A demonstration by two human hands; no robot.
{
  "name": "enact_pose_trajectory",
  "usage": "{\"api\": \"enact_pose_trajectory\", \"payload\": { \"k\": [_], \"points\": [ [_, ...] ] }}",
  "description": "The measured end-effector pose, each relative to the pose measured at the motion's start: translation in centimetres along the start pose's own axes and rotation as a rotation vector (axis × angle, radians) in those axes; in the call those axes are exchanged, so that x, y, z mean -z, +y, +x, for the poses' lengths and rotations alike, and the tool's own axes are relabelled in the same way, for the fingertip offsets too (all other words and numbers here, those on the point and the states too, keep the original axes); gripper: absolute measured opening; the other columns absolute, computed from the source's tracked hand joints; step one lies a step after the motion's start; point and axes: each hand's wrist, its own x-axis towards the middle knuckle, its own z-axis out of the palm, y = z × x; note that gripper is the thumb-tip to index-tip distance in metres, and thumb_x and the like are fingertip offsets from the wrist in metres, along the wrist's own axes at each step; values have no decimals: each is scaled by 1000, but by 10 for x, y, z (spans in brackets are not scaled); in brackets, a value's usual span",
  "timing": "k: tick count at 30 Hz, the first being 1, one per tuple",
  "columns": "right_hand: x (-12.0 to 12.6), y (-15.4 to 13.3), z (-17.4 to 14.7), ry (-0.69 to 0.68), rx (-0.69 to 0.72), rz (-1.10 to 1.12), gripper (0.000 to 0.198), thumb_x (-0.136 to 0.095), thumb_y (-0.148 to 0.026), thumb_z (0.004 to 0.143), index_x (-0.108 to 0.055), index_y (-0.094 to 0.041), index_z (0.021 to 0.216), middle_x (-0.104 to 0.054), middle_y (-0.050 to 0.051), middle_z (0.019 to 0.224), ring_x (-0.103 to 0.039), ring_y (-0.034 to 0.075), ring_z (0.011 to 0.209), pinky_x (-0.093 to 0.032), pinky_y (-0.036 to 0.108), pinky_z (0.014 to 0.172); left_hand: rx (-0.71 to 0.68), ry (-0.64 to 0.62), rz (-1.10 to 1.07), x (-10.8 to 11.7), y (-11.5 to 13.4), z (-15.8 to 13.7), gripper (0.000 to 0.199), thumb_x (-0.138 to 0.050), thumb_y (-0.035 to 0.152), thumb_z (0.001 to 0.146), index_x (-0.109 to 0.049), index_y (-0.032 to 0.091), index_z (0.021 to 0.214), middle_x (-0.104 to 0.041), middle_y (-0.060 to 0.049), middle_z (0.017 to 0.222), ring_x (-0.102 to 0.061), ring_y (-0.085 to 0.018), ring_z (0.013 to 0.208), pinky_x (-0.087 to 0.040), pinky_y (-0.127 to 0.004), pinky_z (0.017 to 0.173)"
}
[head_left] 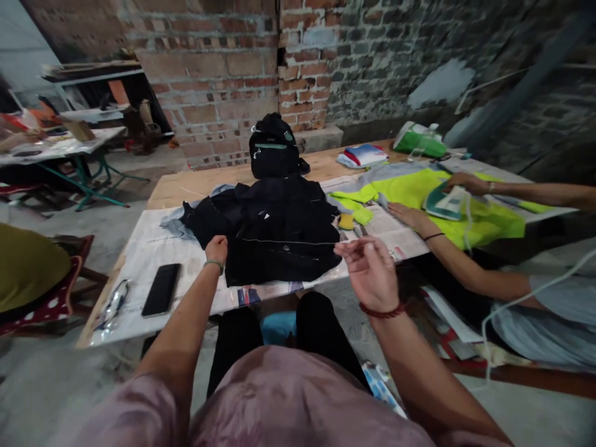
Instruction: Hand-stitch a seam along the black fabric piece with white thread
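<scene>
Thread [298,242] stretched nearly straight between my hands, above a dark garment [279,267] that lies rumpled on the paper-covered table [144,248], just ahead of and between them. Progress, by my reading: partway; a long run of thread stands outside the cloth. Finished stitches too small to make out, so how much is left I cannot say. Left hand [216,249]: curled into a loose fist at the garment's left edge, forearm slanting inward; whether it grips cloth or thread, cannot tell. Right hand [372,270]: raised at the garment's right side, palm up toward me, fingertips apparently pinching the thread. Phone [161,290] left of my left hand, nearer me.
</scene>
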Motion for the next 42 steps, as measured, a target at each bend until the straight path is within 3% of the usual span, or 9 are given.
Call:
{"api": "enact_pose_trajectory", "payload": {
  "k": [3, 7, 12, 16, 20, 24, 31, 35, 42],
  "points": [
    [3, 25, -12, -16, -77, -40, 12, -57, -29, 75, -56, -22, 85, -61, -2, 73, -62, 16, 79, -47, 38, 80, 34, 57, -32, -3, -45, -11, 25, -46, 23, 72, -61, 15, 91, -61, -1, 70, -54, -12, 64, -43, -23, 62],
    [29, 68, -15, 76, -202, -138, 17, -57, -31, 74, -55, -21, 88, -61, -2, 67, -62, 15, 68, -50, 31, 65, 19, 137, -52, 3, -101, -34, 24, -46, 23, 71, -62, 15, 88, -61, -3, 76, -55, -15, 70, -45, -28, 70],
    [66, 131, 4, 272, -241, -425, 26, -56, -38, 70, -55, -17, 86, -57, -3, 60, -58, 11, 55, -46, 24, 52, -324, 100, -17, 13, -135, -54, 20, -47, 23, 73, -62, 16, 84, -59, -7, 92, -55, -16, 85, -44, -30, 81],
    [88, 175, 17, 225, -258, -782, 34, -49, -44, 71, -58, -15, 88, -57, -1, 62, -58, 12, 56, -45, 23, 52, -311, 52, -22, 5, -136, -55, 21, -51, 29, 73, -63, 16, 84, -57, -7, 99, -56, -15, 78, -47, -28, 73],
    [104, 198, 24, 228, -222, -984, 39, -41, -45, 73, -58, -15, 90, -60, 2, 66, -57, 13, 55, -45, 25, 56, -307, 40, 84, -9, -133, -49, 13, -61, 27, 65, -64, 17, 72, -59, -7, 96, -56, -18, 82, -44, -32, 80],
    [110, 203, 36, 289, -203, -1045, 39, -39, -44, 73, -59, -14, 90, -62, 3, 67, -56, 12, 51, -45, 25, 56, -322, 10, 115, -10, -130, -52, 5, -59, 21, 64, -61, 17, 61, -61, -6, 93, -54, -21, 89, -37, -38, 89],
    [115, 206, 52, 377, -168, -1136, 35, -38, -37, 74, -60, -15, 89, -60, 2, 64, -55, 11, 49, -44, 23, 55, -273, -169, -329, 10, -127, -61, 20, -51, 32, 73, -60, 16, 65, -57, -6, 100, -53, -16, 93, -40, -29, 86],
    [120, 212, 51, 341, -130, -1180, 35, -37, -37, 75, -60, -16, 89, -61, 2, 67, -55, 11, 50, -44, 24, 58, -255, -178, -300, 9, -128, -59, 22, -50, 32, 73, -58, 16, 61, -58, -5, 98, -53, -16, 92, -39, -28, 87],
    [123, 212, 49, 307, -101, -1183, 35, -36, -38, 75, -60, -15, 89, -60, 2, 66, -54, 12, 51, -44, 24, 58, -287, -68, -142, 2, -121, -62, 20, -48, 30, 74, -58, 17, 62, -58, -5, 93, -53, -16, 90, -39, -30, 87]
  ]
}}
